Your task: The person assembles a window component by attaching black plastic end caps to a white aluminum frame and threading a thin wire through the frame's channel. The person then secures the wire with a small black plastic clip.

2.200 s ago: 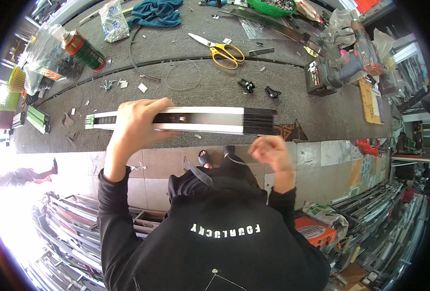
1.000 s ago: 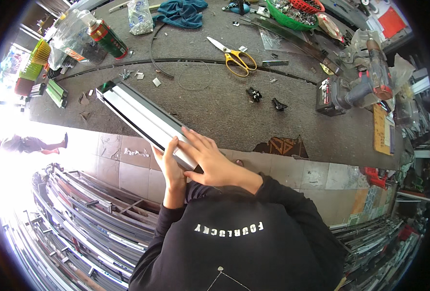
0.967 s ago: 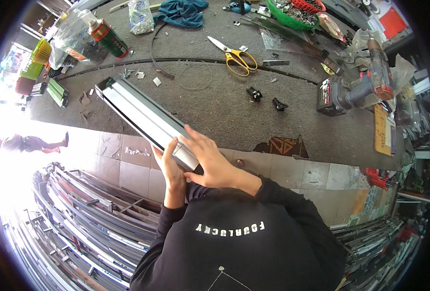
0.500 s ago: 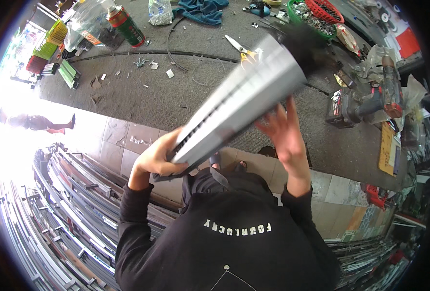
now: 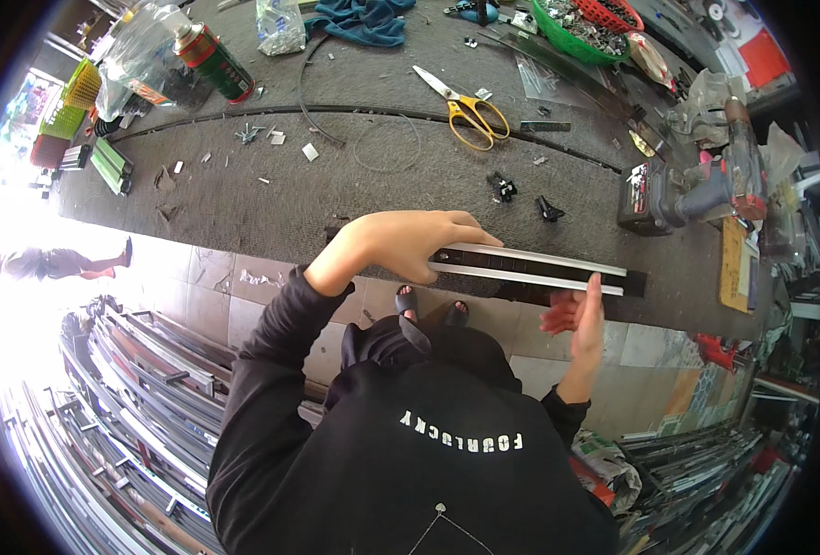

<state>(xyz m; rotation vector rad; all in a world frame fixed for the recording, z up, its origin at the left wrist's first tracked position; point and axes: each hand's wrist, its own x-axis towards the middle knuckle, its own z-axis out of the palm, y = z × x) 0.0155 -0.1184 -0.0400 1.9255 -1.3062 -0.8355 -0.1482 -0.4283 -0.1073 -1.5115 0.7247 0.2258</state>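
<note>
A long metal profile (image 5: pixel 532 266) with two silver edges and a dark slot between them lies at the near edge of the bench. My left hand (image 5: pixel 408 240) is closed over its left end, the thumb on the near side and the fingers across the top. At the right end, my right hand (image 5: pixel 584 324) has its fingers stretched out, one resting against the near silver edge. That hand is slightly blurred and does not grip the profile. Two small black parts, one (image 5: pixel 501 188) beside the other (image 5: pixel 549 209), lie just beyond the profile.
Yellow-handled scissors (image 5: pixel 470 116) lie open farther back. A cordless drill (image 5: pixel 697 199) lies at the right, near a yellow strip (image 5: pixel 735 268). A spray can (image 5: pixel 214 63) stands back left; a green basket (image 5: pixel 581 46) of small parts sits back right. Metal bars (image 5: pixel 142 388) fill racks behind me.
The metal profile has come down from a tilted, raised position to the bench edge. My left hand has shifted right and up with it; my right hand has moved lower.
</note>
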